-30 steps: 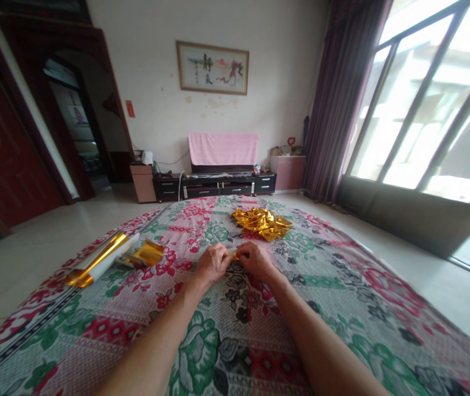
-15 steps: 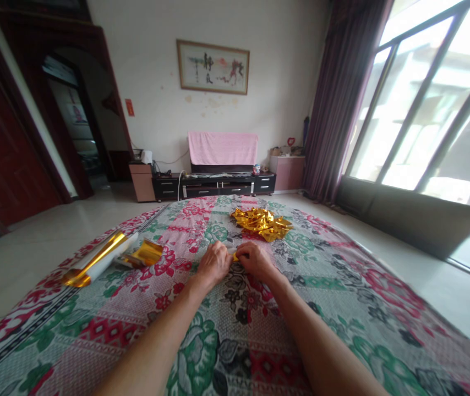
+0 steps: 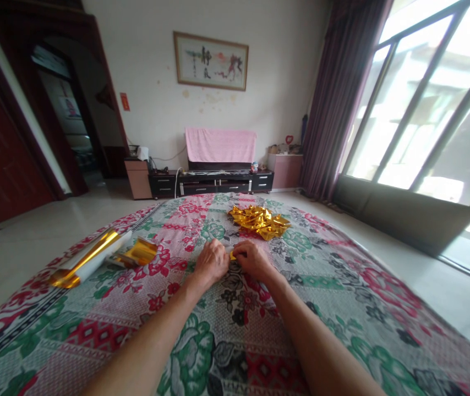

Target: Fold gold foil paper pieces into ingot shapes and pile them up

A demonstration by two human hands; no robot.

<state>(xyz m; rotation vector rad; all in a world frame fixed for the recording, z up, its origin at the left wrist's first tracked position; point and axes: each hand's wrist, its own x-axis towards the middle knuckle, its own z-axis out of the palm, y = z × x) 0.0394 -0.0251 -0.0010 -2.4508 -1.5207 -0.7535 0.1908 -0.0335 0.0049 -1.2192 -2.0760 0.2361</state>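
Close together over the middle of the flowered cloth [image 3: 202, 352], both of my hands have their fingers closed. A small piece of gold foil paper [image 3: 232, 256] shows between them, mostly covered by the fingers. My left hand [image 3: 212, 261] grips its left side, and my right hand [image 3: 253, 259] pinches its right side. Just beyond my hands lies a loose heap of shiny gold foil pieces [image 3: 260, 221], creased and pointed. To the left, a curled stack of gold and white foil sheets [image 3: 90, 258] rests beside a smaller curled gold foil bundle [image 3: 138, 253].
The cloth covers a broad, rounded surface. Beyond it stands a low black TV cabinet [image 3: 218, 187] with a pink towel [image 3: 220, 144] draped above. A purple curtain [image 3: 326, 110] and large window [image 3: 420, 110] are at right, a dark doorway [image 3: 65, 110] at left.
The view has shifted slightly, so the room and foil sit a little further left. My hands keep hold of the small foil piece in nearly the same pose.
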